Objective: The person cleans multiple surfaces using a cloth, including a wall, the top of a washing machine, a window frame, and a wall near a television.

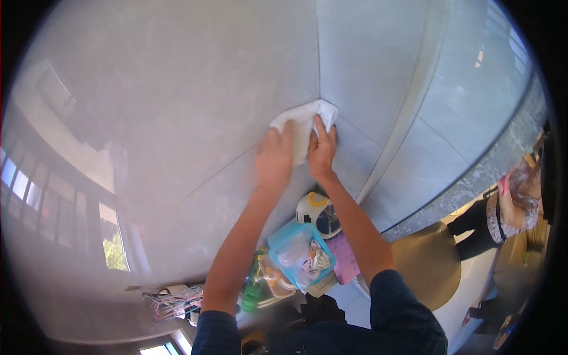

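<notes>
A white cloth [300, 116] is spread against the grey tiled wall, its upper right end reaching into the corner where two walls meet. My left hand [275, 152] presses on the cloth's left part, its fingers bent and a little smeared by motion. At the cloth's right part, close to the corner, my right hand [322, 148] grips it with fingers pointing up. Both arms are raised and reach forward. Below the hands stands a white, rounded appliance with a yellow handle [318, 200], partly hidden by my right forearm.
Under my arms are a light blue basket [327, 241] of plastic bags, a pink item [342, 258], green bottles [251, 293] and a bundle of hangers [171, 302]. Right of me stands a round brown table top [435, 266]. Another person [494, 219] is beyond it.
</notes>
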`<state>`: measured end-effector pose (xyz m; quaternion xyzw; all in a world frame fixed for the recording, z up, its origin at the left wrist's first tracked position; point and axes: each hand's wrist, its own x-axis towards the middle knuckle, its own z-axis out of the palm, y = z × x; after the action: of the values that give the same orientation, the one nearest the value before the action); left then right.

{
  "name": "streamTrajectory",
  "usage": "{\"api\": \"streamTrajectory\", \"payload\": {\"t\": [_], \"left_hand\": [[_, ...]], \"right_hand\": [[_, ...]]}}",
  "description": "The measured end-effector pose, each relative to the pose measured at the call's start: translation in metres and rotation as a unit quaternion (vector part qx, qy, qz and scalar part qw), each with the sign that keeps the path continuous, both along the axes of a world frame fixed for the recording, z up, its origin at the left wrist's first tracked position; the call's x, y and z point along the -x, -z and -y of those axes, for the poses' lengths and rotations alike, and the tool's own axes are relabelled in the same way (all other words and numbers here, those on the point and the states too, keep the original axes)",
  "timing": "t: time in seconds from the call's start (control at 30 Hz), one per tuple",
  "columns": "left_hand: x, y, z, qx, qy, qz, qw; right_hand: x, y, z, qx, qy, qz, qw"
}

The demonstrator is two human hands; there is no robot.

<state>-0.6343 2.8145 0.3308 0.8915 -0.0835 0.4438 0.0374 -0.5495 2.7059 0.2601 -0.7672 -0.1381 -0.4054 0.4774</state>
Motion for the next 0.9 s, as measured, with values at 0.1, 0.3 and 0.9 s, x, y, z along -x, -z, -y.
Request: {"api": "streamTrajectory", "payload": {"t": [0.1,0.3,0.9], "left_hand": [[-0.008,0.023,0.007,-0.026,-0.001,-0.028,0.999],[0.066,0.062,-0.055,-0.019,-0.032,-0.108,0.993],[0.251,0.069,-0.209,0.544,-0.104,0.066,0.83]], "right_hand": [[0.0,0.032,-0.006,-0.078,0.041,-0.003,0.996],[0.078,0.065,-0.068,-0.077,-0.058,-0.06,0.993],[0.212,0.031,-0.203,0.147,-0.307,0.026,0.94]]}}
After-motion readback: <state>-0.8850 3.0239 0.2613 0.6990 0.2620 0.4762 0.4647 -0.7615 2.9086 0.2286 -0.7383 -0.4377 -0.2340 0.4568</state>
